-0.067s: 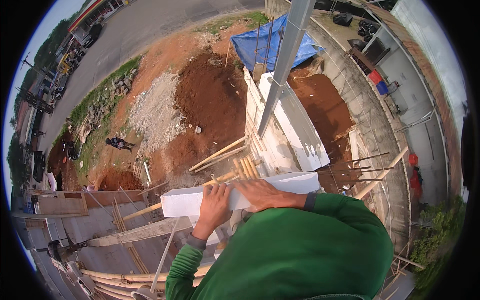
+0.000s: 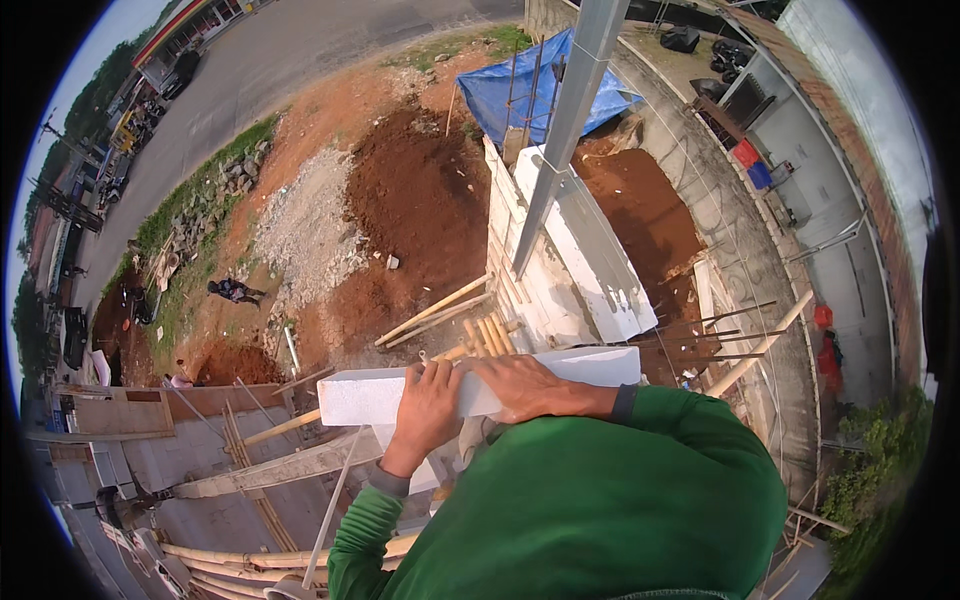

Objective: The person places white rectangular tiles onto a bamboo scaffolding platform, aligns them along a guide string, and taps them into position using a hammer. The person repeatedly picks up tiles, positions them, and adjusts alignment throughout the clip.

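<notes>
Left hand curls beside right hand.

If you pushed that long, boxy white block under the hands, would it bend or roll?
The long white masonry-like block probably wouldn't bend, because it looks thick and straight-edged. Its flat sides suggest it would slide or tip rather than roll. Its sharp corners might chip if bumped.

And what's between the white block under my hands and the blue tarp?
In the head view, bamboo poles beyond the white block, then a pale wall running toward the blue tarp; a grey metal post slants across that stretch.
</notes>
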### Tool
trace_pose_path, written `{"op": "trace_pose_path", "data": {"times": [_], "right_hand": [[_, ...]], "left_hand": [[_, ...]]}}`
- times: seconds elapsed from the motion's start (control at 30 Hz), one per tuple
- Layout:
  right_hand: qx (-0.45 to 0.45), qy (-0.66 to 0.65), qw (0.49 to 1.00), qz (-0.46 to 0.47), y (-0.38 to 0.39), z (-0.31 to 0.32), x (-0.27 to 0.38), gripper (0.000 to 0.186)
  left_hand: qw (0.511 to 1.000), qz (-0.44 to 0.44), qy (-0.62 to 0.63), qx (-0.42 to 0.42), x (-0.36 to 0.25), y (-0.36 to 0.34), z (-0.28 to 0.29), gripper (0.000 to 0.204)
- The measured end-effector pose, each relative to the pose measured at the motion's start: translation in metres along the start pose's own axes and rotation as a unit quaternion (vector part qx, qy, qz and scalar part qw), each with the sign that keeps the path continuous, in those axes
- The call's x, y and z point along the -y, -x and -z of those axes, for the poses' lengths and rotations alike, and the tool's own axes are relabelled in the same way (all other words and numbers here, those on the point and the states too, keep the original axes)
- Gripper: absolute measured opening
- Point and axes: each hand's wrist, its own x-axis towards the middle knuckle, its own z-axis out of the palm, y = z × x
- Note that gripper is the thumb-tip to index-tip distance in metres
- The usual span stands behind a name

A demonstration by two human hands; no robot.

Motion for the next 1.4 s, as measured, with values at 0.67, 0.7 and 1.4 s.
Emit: {"op": "trace_pose_path", "data": {"times": [0.67,0.7,1.4], "right_hand": [[-0.788,-0.171,0.553,-0.212,0.158,0.183,0.16,0.079],[-0.829,-0.137,0.523,-0.14,0.174,0.182,0.159,0.073],[-0.821,0.218,0.509,-0.141,0.427,0.457,-0.071,0.06]], "left_hand": [[0.813,0.235,0.472,-0.249,0.145,-0.058,-0.147,0.04],[0.855,0.249,0.4,-0.219,0.159,-0.051,-0.162,0.041],[0.753,0.618,0.209,0.085,0.104,0.112,-0.461,0.034]]}}
